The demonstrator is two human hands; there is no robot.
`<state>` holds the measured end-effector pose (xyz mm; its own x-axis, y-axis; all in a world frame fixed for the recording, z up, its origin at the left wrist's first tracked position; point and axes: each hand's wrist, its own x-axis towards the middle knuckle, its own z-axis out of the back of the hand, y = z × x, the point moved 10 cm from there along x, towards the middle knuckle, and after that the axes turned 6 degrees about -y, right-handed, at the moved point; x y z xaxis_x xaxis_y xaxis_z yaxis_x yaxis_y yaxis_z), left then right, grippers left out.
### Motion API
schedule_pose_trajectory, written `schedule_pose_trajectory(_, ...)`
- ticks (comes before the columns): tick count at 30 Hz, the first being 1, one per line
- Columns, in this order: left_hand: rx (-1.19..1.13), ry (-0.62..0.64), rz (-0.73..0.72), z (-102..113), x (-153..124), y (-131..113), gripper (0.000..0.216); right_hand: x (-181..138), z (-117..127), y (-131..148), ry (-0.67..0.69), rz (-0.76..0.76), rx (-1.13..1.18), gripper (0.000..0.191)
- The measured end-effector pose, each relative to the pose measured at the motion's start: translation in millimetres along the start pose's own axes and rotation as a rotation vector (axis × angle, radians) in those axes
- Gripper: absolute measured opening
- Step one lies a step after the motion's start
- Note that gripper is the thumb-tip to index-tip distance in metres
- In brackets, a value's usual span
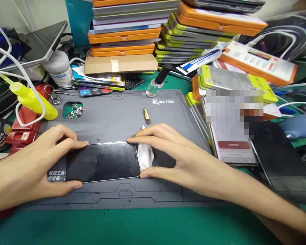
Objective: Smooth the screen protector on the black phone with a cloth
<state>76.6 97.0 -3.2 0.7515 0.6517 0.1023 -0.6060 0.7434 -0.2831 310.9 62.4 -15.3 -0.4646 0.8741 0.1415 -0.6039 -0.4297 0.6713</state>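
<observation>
A smartphone (104, 161) with a dark, smudged screen lies lengthwise across the grey work mat (112, 119). My left hand (54, 158) grips its left end, thumb on the near edge and fingers on the far edge. At the other end, my right hand (165, 151) pinches the two right corners between thumb and fingertips. A crumpled white tissue (146, 154) sits just right of the phone, partly under my right hand. Beyond that hand a small brass-coloured brush head (146, 115) rests on the mat.
A glass bottle with black cap (155, 85) stands at the mat's far edge. Stacked orange boxes (123, 35) rise behind. At left are a yellow squeeze bottle (34, 100), a white jar (58, 69) and tweezers. A lit phone (233, 146) and a dark device (277, 156) lie at right.
</observation>
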Motion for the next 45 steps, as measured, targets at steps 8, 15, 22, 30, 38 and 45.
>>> schedule_pose_trajectory(8, 0.016, 0.055, -0.048, -2.5, -3.1, 5.4, 0.073, -0.4, 2.3, -1.4, 0.011, -0.028, 0.036, 0.05)
schedule_pose_trajectory(15, 0.049, 0.054, -0.003, -3.9, -3.7, 7.6, 0.07, 0.8, 2.5, -1.0, 0.001, -0.029, 0.033, 0.049)
schedule_pose_trajectory(22, 0.033, 0.094, 0.087, -4.2, -7.3, 13.7, 0.07, -0.1, 2.6, -2.1, -0.002, -0.043, 0.03, 0.048)
schedule_pose_trajectory(30, 0.054, 0.105, 0.069, -2.6, -8.4, 11.1, 0.069, -0.5, 1.6, -1.4, 0.002, -0.021, 0.036, 0.05)
schedule_pose_trajectory(38, 0.009, 0.064, 0.039, -2.0, -5.6, 9.4, 0.069, -1.0, 1.3, -1.8, -0.007, -0.025, 0.024, 0.049)
schedule_pose_trajectory(45, 0.037, 0.077, 0.064, -3.1, -7.8, 11.9, 0.069, -0.9, 1.7, -2.6, -0.008, -0.033, 0.031, 0.05)
